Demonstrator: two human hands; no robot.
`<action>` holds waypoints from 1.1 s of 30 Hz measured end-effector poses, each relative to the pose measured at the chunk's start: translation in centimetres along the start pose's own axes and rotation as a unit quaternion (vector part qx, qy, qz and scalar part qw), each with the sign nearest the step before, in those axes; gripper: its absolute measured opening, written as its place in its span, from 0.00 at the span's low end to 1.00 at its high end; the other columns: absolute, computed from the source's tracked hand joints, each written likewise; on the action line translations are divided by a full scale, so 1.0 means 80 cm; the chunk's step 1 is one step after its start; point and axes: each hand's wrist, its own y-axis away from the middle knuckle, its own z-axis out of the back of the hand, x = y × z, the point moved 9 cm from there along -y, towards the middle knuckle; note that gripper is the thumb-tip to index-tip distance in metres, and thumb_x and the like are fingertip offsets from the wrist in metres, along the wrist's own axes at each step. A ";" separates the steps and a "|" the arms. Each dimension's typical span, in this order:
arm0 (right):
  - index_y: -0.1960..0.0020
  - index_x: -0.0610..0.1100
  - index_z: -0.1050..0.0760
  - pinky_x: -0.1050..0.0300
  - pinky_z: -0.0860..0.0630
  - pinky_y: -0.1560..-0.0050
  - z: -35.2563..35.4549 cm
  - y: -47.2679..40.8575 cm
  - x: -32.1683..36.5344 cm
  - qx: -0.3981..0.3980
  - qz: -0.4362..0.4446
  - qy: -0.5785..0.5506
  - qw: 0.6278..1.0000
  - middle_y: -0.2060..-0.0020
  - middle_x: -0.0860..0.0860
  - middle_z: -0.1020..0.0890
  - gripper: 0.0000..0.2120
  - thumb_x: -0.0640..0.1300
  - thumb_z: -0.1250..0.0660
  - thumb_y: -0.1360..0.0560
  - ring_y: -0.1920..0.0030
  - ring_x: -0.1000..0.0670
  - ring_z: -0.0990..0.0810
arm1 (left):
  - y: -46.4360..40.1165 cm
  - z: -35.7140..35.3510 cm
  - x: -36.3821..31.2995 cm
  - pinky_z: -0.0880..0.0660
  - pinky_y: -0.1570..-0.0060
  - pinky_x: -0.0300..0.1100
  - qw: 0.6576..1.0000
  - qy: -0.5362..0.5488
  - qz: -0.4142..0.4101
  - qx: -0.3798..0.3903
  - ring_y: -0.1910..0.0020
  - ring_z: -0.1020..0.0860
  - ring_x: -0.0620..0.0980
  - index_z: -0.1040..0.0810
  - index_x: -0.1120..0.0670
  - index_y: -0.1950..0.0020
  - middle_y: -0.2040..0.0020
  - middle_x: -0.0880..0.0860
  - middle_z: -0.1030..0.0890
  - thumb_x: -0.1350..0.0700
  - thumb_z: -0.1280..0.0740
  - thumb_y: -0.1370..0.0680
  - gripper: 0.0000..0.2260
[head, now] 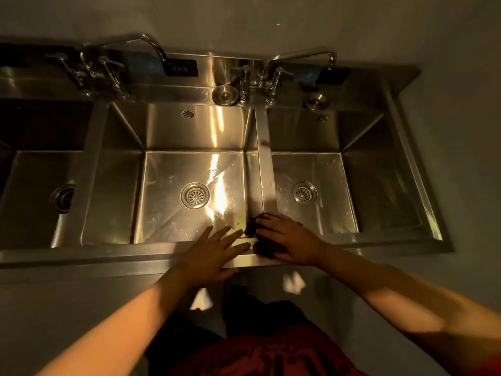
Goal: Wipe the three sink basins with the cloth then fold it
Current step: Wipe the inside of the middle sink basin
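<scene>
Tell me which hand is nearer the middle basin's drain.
Left. The left hand lies flat on the front rim just below the middle drain; the right hand presses the cloth on the divider, farther right.

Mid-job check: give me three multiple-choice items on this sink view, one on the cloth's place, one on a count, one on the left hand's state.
1. The cloth lies:
A. in the left basin
B. on the front rim at the divider between middle and right basins
C. over a faucet

2. Drain strainers visible in the basin floors:
A. one
B. two
C. three

3. The left hand is:
A. open, fingers straight
B. gripping the cloth
C. on a faucet

B: the right hand presses it there.
C: one per basin.
A: its fingers spread flat.
</scene>
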 end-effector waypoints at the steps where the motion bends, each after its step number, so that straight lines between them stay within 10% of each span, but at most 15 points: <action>1: 0.22 0.42 0.32 0.42 0.41 0.22 0.004 -0.011 -0.013 0.001 -0.007 0.006 1.000 0.21 0.43 0.36 0.29 0.53 0.33 0.20 0.20 0.42 0.42 | -0.001 -0.001 0.004 0.50 0.20 0.65 1.000 0.006 -0.010 -0.003 0.16 0.50 0.57 0.48 0.38 0.16 0.14 0.49 0.50 0.32 0.46 0.17 0.31; 12: 0.26 0.43 0.30 0.46 0.35 0.25 0.075 -0.140 -0.132 -0.123 -0.129 -0.034 0.983 0.26 0.43 0.30 0.27 0.53 0.36 0.22 0.25 0.40 0.34 | -0.028 0.010 0.047 0.37 0.25 0.61 0.962 0.145 0.207 -0.104 0.21 0.35 0.58 0.35 0.42 0.19 0.19 0.49 0.32 0.33 0.46 0.21 0.31; 25: 0.21 0.48 0.36 0.49 0.35 0.25 0.122 -0.280 -0.276 -0.083 -0.301 -0.021 0.950 0.24 0.43 0.32 0.30 0.52 0.34 0.21 0.27 0.39 0.30 | -0.029 0.000 0.048 0.43 0.21 0.56 0.962 0.137 0.227 -0.064 0.19 0.38 0.52 0.34 0.43 0.19 0.20 0.46 0.32 0.31 0.54 0.23 0.36; 33: 0.27 0.41 0.27 0.44 0.36 0.24 0.109 -0.210 -0.197 -0.149 -0.245 -0.059 0.956 0.25 0.40 0.31 0.26 0.47 0.30 0.23 0.25 0.38 0.34 | -0.027 0.014 0.044 0.36 0.25 0.58 0.964 0.130 0.212 -0.096 0.22 0.31 0.55 0.27 0.46 0.23 0.24 0.49 0.25 0.34 0.46 0.21 0.30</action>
